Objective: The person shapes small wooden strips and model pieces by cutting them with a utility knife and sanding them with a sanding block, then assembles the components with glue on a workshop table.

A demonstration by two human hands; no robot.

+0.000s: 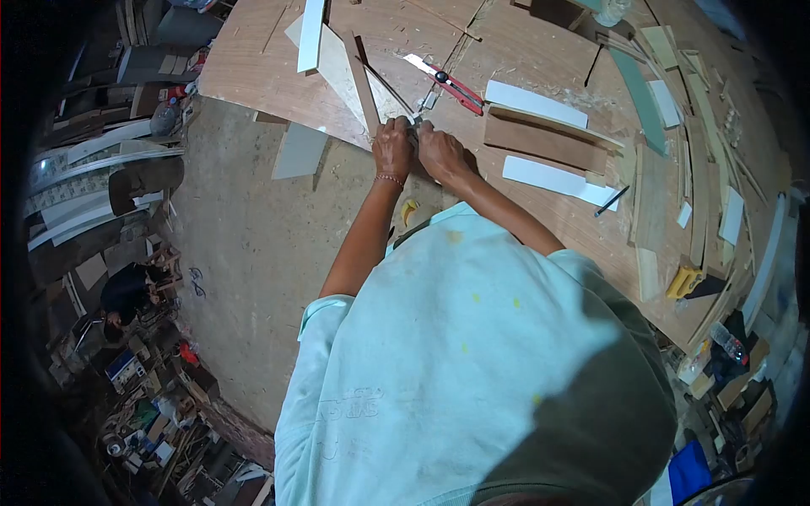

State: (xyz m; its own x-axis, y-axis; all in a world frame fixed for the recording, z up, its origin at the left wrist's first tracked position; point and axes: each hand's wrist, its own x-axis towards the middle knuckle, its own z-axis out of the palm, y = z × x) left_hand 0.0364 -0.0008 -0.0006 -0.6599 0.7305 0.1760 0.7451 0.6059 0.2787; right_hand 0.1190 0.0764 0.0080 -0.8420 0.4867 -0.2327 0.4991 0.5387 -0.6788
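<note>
Both hands work close together at the near edge of the wooden table [245, 59]. My left hand [393, 152] is closed, its fingers beside the lower end of a narrow brown wooden strip [363, 84]. My right hand [443, 153] is closed too, just right of it. A small grey piece [414, 119] shows between the fingertips, partly hidden, and a thin dark rod [384, 83] slants down to it. What each hand grips is covered by the fingers. Beyond my right hand lies a red utility knife [460, 88] with its blade out.
Right of my hands lie a brown board [544, 142], white strips [540, 104] and a pencil [612, 201]. Farther right are stacked wood lengths and a yellow-handled saw [684, 282]. A white panel [310, 38] lies at the left. Another person [131, 291] sits across the floor at far left.
</note>
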